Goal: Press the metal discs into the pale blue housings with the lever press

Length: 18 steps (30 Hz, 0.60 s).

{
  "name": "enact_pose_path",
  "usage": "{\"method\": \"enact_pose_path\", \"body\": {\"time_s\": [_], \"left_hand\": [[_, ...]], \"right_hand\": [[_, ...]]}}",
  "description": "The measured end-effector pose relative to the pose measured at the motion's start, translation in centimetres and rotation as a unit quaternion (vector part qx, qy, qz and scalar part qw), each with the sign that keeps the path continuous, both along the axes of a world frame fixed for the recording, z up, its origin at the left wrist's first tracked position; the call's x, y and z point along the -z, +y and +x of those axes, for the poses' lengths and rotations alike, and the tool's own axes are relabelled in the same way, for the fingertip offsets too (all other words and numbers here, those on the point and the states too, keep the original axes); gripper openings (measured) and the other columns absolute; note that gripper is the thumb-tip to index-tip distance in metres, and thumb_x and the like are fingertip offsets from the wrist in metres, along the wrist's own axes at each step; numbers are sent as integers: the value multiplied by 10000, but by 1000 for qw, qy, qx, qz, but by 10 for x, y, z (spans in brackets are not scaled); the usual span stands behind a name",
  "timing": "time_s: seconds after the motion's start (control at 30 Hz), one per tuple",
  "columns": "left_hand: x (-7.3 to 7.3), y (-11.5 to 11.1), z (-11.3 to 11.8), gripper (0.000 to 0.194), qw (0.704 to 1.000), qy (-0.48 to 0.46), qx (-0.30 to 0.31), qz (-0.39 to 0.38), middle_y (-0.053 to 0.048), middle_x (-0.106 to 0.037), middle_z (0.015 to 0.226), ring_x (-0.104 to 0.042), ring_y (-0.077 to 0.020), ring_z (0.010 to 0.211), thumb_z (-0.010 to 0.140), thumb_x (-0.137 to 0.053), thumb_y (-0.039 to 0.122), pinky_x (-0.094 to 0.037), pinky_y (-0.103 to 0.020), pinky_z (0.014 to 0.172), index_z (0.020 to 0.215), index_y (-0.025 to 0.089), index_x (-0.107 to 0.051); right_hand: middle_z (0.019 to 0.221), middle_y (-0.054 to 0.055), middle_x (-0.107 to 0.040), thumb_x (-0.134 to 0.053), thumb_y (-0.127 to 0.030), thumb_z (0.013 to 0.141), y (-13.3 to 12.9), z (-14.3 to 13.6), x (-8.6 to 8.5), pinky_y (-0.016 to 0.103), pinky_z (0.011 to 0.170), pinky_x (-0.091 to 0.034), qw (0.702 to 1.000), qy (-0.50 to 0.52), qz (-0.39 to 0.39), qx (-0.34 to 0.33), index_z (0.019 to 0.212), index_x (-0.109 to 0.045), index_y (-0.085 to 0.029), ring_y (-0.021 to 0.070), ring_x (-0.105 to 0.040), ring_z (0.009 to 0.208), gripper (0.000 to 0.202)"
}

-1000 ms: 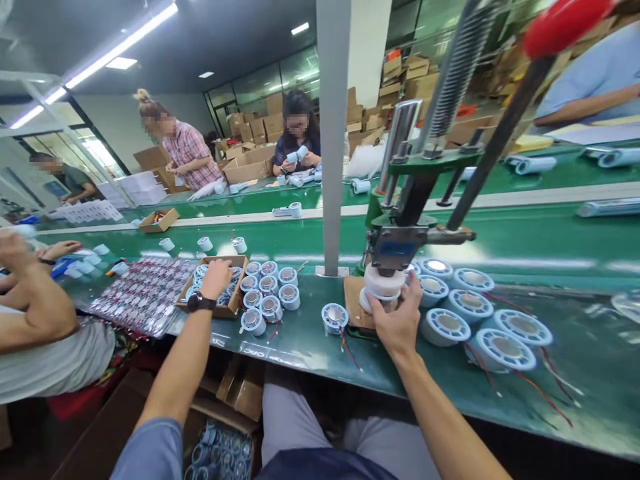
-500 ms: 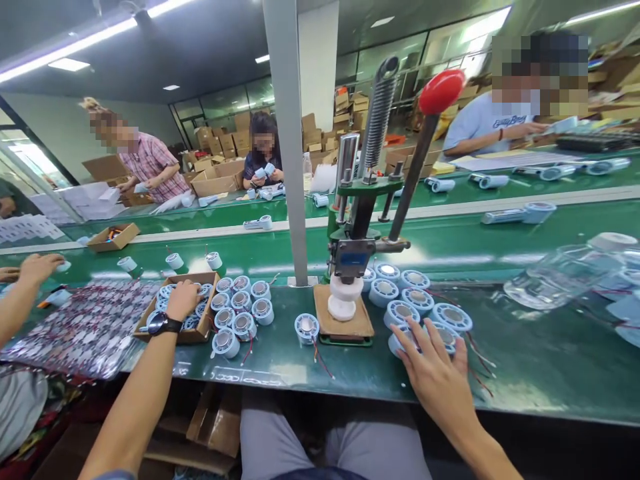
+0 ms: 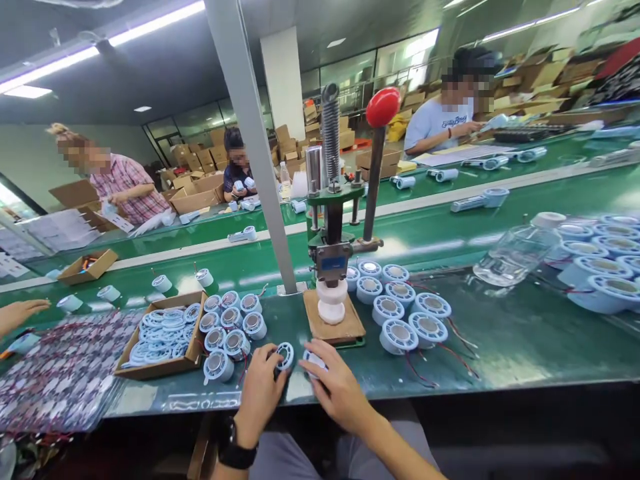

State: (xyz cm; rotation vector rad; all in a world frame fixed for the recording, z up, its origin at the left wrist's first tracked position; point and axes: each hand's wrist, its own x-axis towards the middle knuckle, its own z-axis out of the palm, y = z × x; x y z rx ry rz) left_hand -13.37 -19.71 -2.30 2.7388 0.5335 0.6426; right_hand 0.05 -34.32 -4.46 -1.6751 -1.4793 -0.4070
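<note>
My left hand, with a dark watch on its wrist, grips a light-blue slotted ring between thumb and fingers. Just to its right, my right hand has its fingers on a blue round part, partly covered by them. Behind both hands stands a hand press with a red-knobbed lever and a white round die over a brown pad. Several blue motor-like parts with wires sit left of my left hand. More such parts stand right of the press.
An open cardboard box of blue rings is at the left, beside a wrapped sheet of metallic parts. A clear bottle lies at the right. Other people work across the green belt; a person's hand shows at far left.
My left hand has left the ring box and now holds a ring at the centre. My right hand has moved left from the right-hand parts to the blue part. The view has shifted right.
</note>
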Motion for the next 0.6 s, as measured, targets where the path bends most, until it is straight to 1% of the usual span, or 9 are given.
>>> {"method": "enact_pose_path", "body": {"time_s": [0.07, 0.13, 0.23, 0.33, 0.4, 0.47, 0.53, 0.57, 0.6], "left_hand": [[11, -4, -4, 177, 1000, -17, -2, -10, -99, -621, 1188, -595, -262, 1087, 841, -607, 132, -522, -462, 934, 988, 211, -665], [13, -5, -6, 204, 1000, -15, 4, -23, -99, -586, 1263, -563, -279, 1145, 827, -643, 159, -491, -487, 971, 1020, 222, -651], [8, -9, -4, 308, 999, -5, -13, -43, -94, -563, 1296, -533, -295, 1189, 785, -706, 213, -466, -498, 994, 1076, 221, -603], [4, -14, 0, 313, 997, -4, -68, -46, -100, -606, 1150, -556, -303, 1098, 776, -713, 257, -483, -490, 929, 1046, 190, -570], [3, -15, 1, 331, 996, -4, -74, -45, -102, -617, 1099, -559, -303, 1062, 772, -686, 232, -483, -483, 909, 1074, 182, -559], [3, -14, 1, 490, 998, -3, -45, -45, -123, -602, 1211, -533, -307, 1139, 748, -658, 171, -458, -487, 963, 1218, 178, -520], [4, -13, 0, 654, 998, -2, -29, -47, -140, -539, 1364, -483, -310, 1236, 742, -648, 149, -419, -498, 1027, 1361, 180, -438], [4, -12, 0, 664, 998, -1, -34, -50, -141, -522, 1398, -471, -310, 1254, 760, -649, 162, -410, -504, 1038, 1384, 182, -424], [5, -11, 0, 625, 998, -1, -42, -55, -136, -527, 1400, -474, -308, 1251, 790, -646, 185, -409, -507, 1038, 1379, 185, -438]], "right_hand": [[1308, 115, -535, -447, -101, 892, -20, 4, 4, 430, 991, -533, 999, 23, 27, 0, 1140, -666, -209, 231, -497, 1250, 348], [1285, 117, -546, -460, -114, 893, -29, 6, 4, 423, 975, -537, 999, 32, 37, 7, 1116, -675, -205, 229, -512, 1223, 323], [1259, 116, -559, -469, -127, 898, -26, 3, 1, 427, 958, -544, 998, 34, 40, 23, 1093, -682, -199, 230, -524, 1200, 298], [1252, 110, -563, -468, -125, 901, -19, -3, 0, 436, 944, -553, 998, 31, 40, 49, 1086, -681, -199, 233, -526, 1199, 291], [1252, 109, -564, -464, -122, 897, -18, -5, 0, 441, 941, -555, 997, 29, 43, 55, 1089, -682, -201, 235, -526, 1202, 301], [1253, 108, -564, -461, -119, 889, -18, -5, 0, 446, 940, -556, 997, 27, 45, 55, 1091, -681, -199, 237, -526, 1201, 309], [1254, 109, -564, -459, -114, 884, -19, -5, 0, 451, 933, -558, 997, 25, 46, 53, 1088, -678, -193, 241, -525, 1198, 309], [1255, 109, -564, -459, -112, 882, -20, -5, 0, 454, 929, -558, 997, 23, 46, 53, 1087, -675, -191, 243, -525, 1195, 307], [1257, 108, -563, -460, -110, 882, -20, -4, -1, 457, 928, -558, 997, 22, 44, 53, 1087, -673, -190, 245, -524, 1196, 306]]}}
